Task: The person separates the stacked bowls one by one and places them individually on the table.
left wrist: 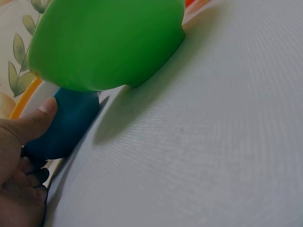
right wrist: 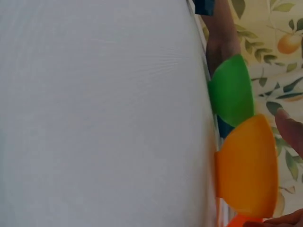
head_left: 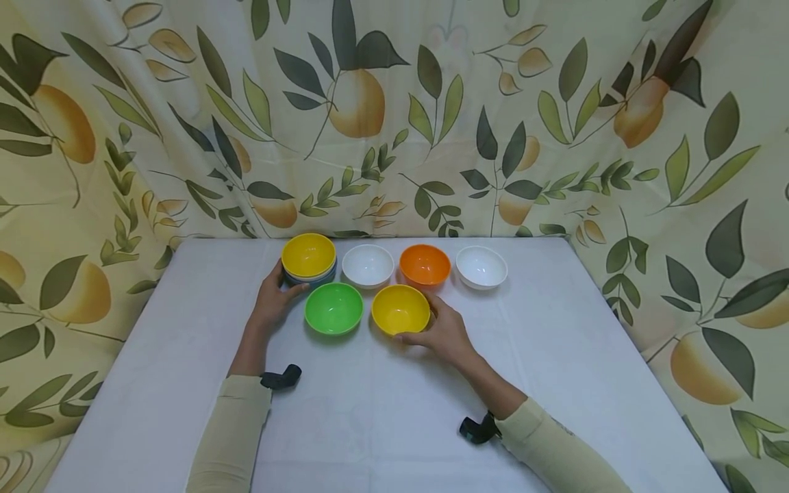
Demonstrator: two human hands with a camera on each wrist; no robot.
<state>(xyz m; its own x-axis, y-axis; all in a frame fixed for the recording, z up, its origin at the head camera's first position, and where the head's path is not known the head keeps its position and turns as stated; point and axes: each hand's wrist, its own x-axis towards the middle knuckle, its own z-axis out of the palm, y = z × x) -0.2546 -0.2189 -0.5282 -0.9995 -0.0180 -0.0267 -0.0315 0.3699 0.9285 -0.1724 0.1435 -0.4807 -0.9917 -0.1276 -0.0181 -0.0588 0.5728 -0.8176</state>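
glossy plastic bowls [head_left: 400,309] — matt tablecloth [head_left: 382,418]

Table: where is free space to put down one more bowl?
Bare cloth lies in front of the green bowl and yellow bowl, between both forearms; also right of the white bowl. The back row beside the bowl stack is crowded.

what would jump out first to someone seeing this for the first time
The bright bowls at the far middle of the white table: a right hand grips a yellow bowl beside a green bowl. The left hand holds a yellow-topped stack of bowls; behind hangs a leaf-and-fruit curtain.
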